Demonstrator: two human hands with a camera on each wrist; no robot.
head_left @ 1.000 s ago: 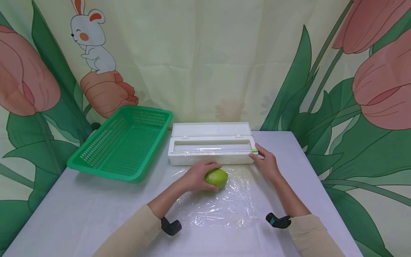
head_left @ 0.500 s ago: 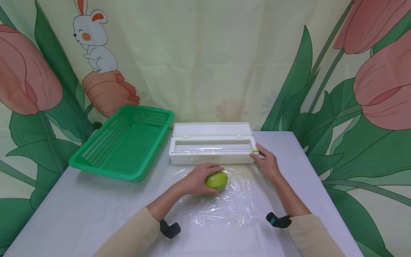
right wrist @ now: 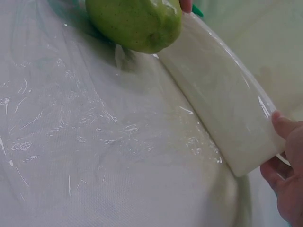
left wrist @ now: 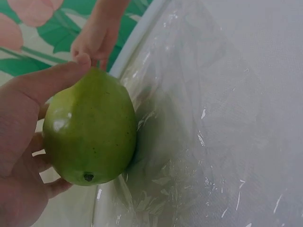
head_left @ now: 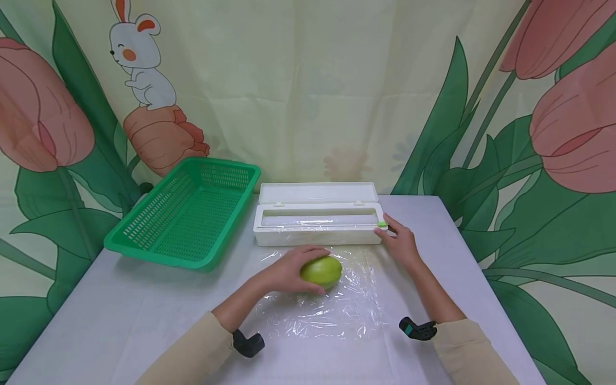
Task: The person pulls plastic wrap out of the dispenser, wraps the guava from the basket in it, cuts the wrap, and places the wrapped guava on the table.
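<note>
My left hand (head_left: 291, 270) grips a green mango (head_left: 322, 271), fingers behind and thumb in front. In the left wrist view the mango (left wrist: 92, 127) shows its small dark stem end. It is over a sheet of clear cling film (head_left: 332, 315), which runs from the white cling film dispenser (head_left: 317, 237). The dispenser's lid (head_left: 317, 192) stands open at the back. With thumb and fingers, my right hand (head_left: 400, 246) holds the dispenser's right end beside a green slider (head_left: 381, 224). In the right wrist view the thumb (right wrist: 283, 125) lies on the dispenser's top edge.
A green plastic basket (head_left: 216, 251) stands at the left, its inside bare. A white cloth (head_left: 144, 310) covers the table. Behind it hangs a printed curtain (head_left: 337, 96) with tulips and a rabbit.
The left hand has shifted slightly left and toward me with the mango, and more of the mango shows. The right hand and the dispenser have stayed in place.
</note>
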